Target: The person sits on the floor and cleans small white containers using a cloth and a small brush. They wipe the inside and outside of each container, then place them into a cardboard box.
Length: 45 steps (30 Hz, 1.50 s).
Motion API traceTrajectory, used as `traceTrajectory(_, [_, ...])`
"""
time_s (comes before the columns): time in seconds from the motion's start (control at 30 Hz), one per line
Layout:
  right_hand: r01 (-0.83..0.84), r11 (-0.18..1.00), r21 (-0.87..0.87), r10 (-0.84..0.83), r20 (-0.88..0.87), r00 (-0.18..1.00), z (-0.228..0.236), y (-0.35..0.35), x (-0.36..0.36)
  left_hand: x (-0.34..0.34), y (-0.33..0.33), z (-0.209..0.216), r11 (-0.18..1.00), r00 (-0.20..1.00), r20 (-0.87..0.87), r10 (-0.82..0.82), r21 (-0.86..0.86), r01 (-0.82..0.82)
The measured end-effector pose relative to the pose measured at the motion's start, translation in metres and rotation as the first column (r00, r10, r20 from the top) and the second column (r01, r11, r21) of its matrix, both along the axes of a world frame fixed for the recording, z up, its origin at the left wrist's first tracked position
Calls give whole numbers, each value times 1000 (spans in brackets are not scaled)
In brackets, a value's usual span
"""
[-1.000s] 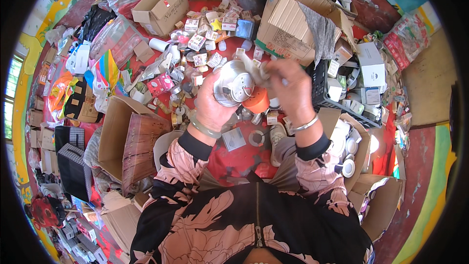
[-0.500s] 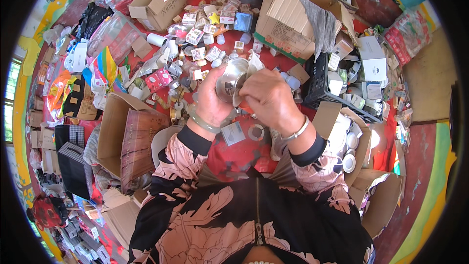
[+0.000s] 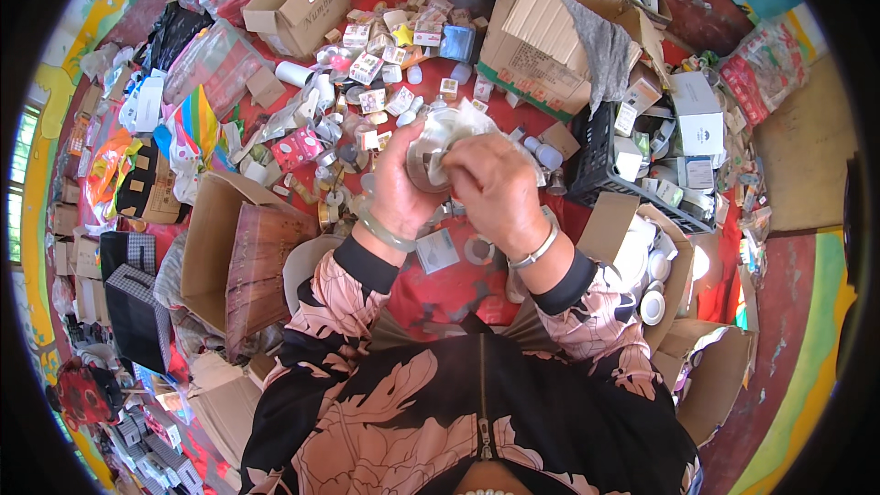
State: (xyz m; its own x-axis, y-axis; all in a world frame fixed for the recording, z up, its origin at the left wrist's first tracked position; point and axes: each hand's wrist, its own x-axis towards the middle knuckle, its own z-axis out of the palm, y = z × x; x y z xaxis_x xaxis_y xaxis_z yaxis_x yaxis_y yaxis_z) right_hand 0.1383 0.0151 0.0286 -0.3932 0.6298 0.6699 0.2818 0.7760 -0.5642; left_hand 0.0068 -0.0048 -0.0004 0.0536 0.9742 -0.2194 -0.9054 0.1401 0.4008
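Metal vessel (image 3: 427, 158) held in curled left hand (image 3: 401, 185), apparently being wiped with cloth (image 3: 466, 125) pinched by right hand (image 3: 502, 185), steady support next required.

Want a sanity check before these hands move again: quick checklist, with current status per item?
1. Left hand secure on the metal container: ok, it grips the container's left side.
2. Right hand on the thin whitish sheet: ok, pinched in the fingers.
3. Container interior in sight: not ok, the sheet and right hand cover much of it.
4. Sheet pressed against the container: cannot tell, they overlap in this view.
5. Floor below the hands free of items: not ok, a flat pale box lies there.
6. Black crate upright: ok, with boxes in it.
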Motion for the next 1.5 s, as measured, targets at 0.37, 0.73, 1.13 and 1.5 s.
traceTrajectory(0.37, [-153, 850, -503, -16, -314, 949, 28, 28, 44, -10, 2, 1, 981, 999, 31, -25, 191, 19])
traceTrajectory(0.73, [55, 985, -165, -38, 103, 994, -6, 25, 24, -11, 4, -2, 988, 990, -134, -54, 133, 72])
traceTrajectory(1.13, [-141, 927, -348, 171, 59, 983, -2, 21, 18, -8, 2, -1, 990, 995, -96, -2, 143, 16])
traceTrajectory(1.5, [-356, 745, -564, -66, -594, 802, -6, 51, 44, -14, 5, -10, 994, 998, 25, 56, 93, -58])
